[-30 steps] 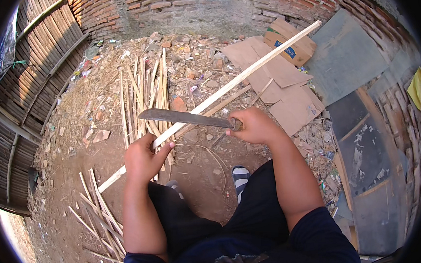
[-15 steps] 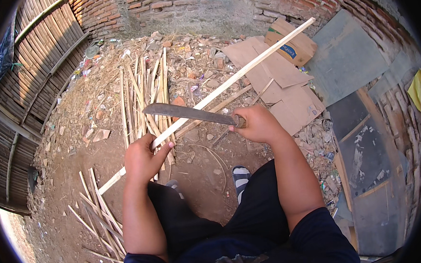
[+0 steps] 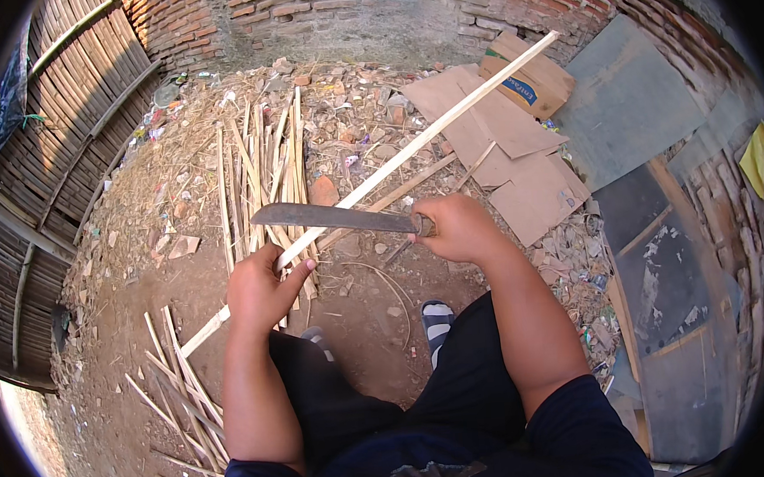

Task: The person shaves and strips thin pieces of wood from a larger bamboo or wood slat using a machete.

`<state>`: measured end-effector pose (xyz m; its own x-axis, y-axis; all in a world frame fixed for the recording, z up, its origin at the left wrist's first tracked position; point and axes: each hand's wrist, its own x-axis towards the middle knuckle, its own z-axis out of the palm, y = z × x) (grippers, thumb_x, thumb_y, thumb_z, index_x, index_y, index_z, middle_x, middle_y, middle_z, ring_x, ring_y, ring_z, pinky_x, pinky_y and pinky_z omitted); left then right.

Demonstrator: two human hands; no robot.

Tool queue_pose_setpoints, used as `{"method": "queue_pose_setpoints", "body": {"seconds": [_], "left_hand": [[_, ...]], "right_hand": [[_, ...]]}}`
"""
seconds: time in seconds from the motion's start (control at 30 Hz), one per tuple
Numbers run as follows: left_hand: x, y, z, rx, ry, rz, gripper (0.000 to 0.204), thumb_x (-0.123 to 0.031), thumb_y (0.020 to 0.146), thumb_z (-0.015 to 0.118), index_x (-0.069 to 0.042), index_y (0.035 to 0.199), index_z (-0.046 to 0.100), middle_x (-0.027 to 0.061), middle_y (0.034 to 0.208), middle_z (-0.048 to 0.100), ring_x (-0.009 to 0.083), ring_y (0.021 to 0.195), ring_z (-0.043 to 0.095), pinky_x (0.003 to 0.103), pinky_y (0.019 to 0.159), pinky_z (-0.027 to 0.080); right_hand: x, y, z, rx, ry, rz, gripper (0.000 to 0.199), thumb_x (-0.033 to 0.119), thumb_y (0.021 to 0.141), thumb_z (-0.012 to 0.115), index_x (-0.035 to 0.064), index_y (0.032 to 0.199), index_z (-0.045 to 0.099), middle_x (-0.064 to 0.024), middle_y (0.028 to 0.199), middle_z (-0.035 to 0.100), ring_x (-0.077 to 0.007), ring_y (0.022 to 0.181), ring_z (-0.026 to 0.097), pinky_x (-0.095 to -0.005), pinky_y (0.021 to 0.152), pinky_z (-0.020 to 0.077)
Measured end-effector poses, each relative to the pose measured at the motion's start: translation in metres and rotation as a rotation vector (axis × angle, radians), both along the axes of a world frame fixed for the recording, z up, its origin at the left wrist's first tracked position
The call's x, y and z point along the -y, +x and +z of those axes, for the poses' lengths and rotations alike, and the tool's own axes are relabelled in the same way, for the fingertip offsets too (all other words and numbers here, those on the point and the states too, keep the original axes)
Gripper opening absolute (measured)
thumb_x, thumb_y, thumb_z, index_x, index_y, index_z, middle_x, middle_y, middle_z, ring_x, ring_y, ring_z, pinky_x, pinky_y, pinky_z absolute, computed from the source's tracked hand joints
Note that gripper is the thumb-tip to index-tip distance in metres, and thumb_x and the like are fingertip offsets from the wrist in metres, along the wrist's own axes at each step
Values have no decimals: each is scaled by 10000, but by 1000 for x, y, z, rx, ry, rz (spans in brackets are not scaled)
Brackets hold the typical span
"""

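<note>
Dirt ground (image 3: 153,287) littered with rubble takes up most of it, then a brick wall (image 3: 316,24) across the back and a bamboo-looking wall (image 3: 84,90) down the left. What's that stuff on the right?

Yeah, a dark panel (image 3: 652,283), a greyish sheet (image 3: 628,110) past it, then flattened cardboard (image 3: 533,203) and a box (image 3: 544,91) with a blue patch. Two lots of wood strips too: a bigger bundle (image 3: 260,163) left of centre, and a smaller pile (image 3: 191,403) at lower left.

And the piece being worked on?

Long pale strip (image 3: 420,144), slanting from near the smaller pile up to in front of the box. Next down is the machete (image 3: 337,218), its blade crossing over the strip. Can't tell if it's actually touching the wood tho.

Hands?

Left hand (image 3: 261,285) pinches the strip between thumb and fingers, just below where the blade crosses. Right hand (image 3: 456,225) is wrapped around the machete's handle, off to the right of the strip.
</note>
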<state>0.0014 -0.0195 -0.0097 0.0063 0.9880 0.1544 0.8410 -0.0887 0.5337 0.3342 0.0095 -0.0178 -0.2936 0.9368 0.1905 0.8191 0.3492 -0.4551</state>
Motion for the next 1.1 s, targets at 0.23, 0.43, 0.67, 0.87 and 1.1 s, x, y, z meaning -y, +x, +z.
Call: {"method": "queue_pose_setpoints", "body": {"seconds": [0.23, 0.43, 0.67, 0.87, 1.1], "left_hand": [[-1, -11, -3, -58, 48, -7, 487, -487, 835, 862, -29, 850, 697, 168, 683, 648, 382, 662, 657, 482, 629, 503], [-1, 0, 1, -53, 41, -18, 483, -486, 837, 861, -29, 856, 706, 162, 677, 648, 378, 660, 661, 477, 626, 504], [2, -3, 1, -54, 0, -46, 480, -489, 837, 862, -33, 860, 713, 140, 647, 636, 360, 632, 651, 467, 610, 501], [-3, -8, -5, -62, 55, -33, 489, -495, 832, 864, -33, 850, 706, 148, 653, 632, 369, 630, 644, 473, 607, 497], [0, 2, 0, -17, -7, -27, 495, -494, 834, 863, -29, 834, 693, 160, 655, 632, 374, 630, 644, 472, 601, 491]], "right_hand": [[-20, 44, 2, -213, -62, -334, 424, 341, 873, 843, 79, 1190, 738, -218, 927, 747, -390, 892, 728, -469, 814, 561], [-10, 32, -6, -159, 1, -224, 422, 334, 878, 838, 88, 1207, 742, -205, 937, 760, -402, 863, 735, -475, 800, 565], [-6, 9, 7, -11, -80, -97, 349, 357, 874, 830, 118, 1114, 743, -202, 955, 749, -427, 950, 720, -504, 810, 562], [-21, 44, -3, -258, -13, -418, 400, 359, 883, 830, 110, 1182, 736, -188, 925, 754, -417, 904, 730, -490, 811, 563], [3, -10, 8, 3, -35, -53, 418, 360, 856, 852, 63, 1122, 726, -224, 855, 709, -429, 835, 695, -490, 743, 546]]}}
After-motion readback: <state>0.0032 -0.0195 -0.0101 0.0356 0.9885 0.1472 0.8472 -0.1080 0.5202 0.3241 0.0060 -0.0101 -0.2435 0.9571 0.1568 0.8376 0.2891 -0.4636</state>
